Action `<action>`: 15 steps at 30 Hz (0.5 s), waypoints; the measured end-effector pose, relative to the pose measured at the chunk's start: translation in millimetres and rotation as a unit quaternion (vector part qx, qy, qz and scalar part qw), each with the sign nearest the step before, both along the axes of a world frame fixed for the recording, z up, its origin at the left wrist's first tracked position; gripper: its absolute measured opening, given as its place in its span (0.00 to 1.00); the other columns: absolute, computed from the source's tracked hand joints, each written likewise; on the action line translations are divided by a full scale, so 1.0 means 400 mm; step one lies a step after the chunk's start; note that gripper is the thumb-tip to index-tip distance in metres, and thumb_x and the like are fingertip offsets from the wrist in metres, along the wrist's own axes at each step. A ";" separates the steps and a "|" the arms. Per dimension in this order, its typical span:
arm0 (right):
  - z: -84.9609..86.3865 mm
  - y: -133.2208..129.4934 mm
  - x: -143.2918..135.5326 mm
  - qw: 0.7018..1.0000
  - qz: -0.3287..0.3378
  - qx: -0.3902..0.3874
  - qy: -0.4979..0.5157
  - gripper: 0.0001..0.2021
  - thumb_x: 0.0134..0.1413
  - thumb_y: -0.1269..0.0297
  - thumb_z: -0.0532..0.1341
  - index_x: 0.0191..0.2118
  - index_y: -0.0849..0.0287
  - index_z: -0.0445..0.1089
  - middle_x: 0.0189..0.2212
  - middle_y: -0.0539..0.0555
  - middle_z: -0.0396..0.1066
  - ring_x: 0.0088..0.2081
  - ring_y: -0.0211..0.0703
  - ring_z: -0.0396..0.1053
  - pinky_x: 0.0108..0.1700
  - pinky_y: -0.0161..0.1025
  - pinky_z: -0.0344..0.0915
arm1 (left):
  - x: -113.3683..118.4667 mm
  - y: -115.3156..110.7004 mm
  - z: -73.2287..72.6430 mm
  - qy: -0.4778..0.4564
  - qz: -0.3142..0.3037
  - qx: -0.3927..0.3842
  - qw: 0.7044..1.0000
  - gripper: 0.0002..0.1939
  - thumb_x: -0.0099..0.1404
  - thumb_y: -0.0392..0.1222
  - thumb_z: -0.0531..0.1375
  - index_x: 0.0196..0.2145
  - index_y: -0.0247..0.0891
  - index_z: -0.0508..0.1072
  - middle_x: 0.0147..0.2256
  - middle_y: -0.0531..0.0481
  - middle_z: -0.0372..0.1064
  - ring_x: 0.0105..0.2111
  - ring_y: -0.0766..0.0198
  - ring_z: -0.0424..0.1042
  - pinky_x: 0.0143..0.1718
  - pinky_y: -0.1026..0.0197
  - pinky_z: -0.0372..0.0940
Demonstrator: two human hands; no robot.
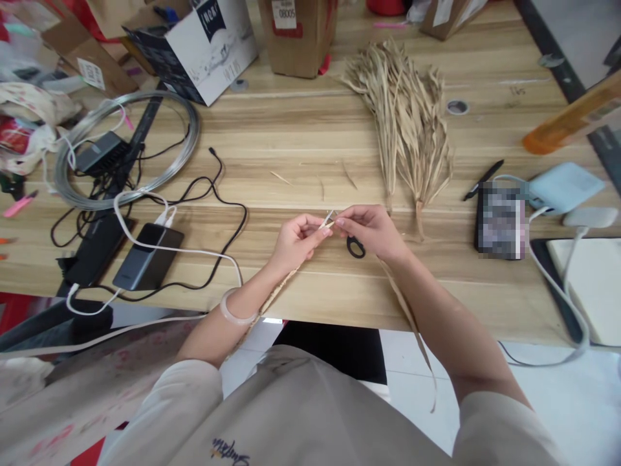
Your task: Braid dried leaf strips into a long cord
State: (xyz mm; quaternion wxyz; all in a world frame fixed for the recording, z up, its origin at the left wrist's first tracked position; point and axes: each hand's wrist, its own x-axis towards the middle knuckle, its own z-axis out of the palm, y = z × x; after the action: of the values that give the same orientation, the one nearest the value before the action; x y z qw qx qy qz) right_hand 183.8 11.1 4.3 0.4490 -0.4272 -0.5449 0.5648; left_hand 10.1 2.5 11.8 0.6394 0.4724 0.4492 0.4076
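Note:
Both my hands meet above the table near its front edge, their fingertips close together on pale dried leaf strips. My left hand [297,241] is closed in a pinch; from it a twisted or braided leaf cord [274,296] hangs along the forearm and past the table edge. My right hand [372,229] is closed on another part of the leaf, and a long flat leaf strip [405,307] trails below it. The black handle of a pair of scissors [356,247] shows beside my right hand; the rest is largely hidden behind the fingers.
A bundle of dried leaves [405,116] lies beyond my right hand, with leaf scraps [349,175] nearby. On the left are a wire coil [187,139], cables and a power bank [148,257]. A phone [502,221], pen [484,179] and notebook [596,285] lie right. Boxes [298,39] stand behind.

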 end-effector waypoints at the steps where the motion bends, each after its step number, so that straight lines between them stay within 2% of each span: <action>1: -0.003 0.001 0.000 1.000 0.000 0.000 -0.002 0.10 0.48 0.59 0.65 0.29 0.62 0.73 0.25 0.52 0.73 0.25 0.33 0.66 0.29 0.33 0.65 | -0.001 0.000 -0.005 0.005 0.001 0.011 1.000 0.16 0.51 0.46 0.67 0.33 0.34 0.71 0.25 0.51 0.72 0.13 0.79 0.53 0.11 0.72 0.46; 9: 0.004 -0.001 0.007 1.000 0.016 0.016 -0.021 0.10 0.49 0.59 0.64 0.34 0.61 0.74 0.30 0.54 0.75 0.28 0.35 0.68 0.33 0.35 0.67 | -0.002 -0.002 -0.002 0.026 -0.002 0.035 0.999 0.16 0.53 0.49 0.66 0.32 0.33 0.71 0.27 0.48 0.73 0.14 0.77 0.56 0.12 0.71 0.48; 15: 0.014 -0.005 0.011 0.997 0.039 0.061 -0.038 0.09 0.52 0.61 0.62 0.36 0.60 0.75 0.31 0.54 0.75 0.33 0.39 0.70 0.38 0.38 0.67 | -0.002 -0.002 -0.003 0.070 0.048 0.096 0.992 0.13 0.50 0.45 0.67 0.29 0.35 0.71 0.18 0.55 0.66 0.14 0.76 0.57 0.14 0.71 0.51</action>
State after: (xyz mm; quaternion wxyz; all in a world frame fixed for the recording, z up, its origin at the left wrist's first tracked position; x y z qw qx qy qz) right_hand 188.2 9.2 10.0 0.4311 -0.3989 -0.6107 0.5312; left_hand 9.2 1.7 10.5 0.5380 0.5368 0.4734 0.4453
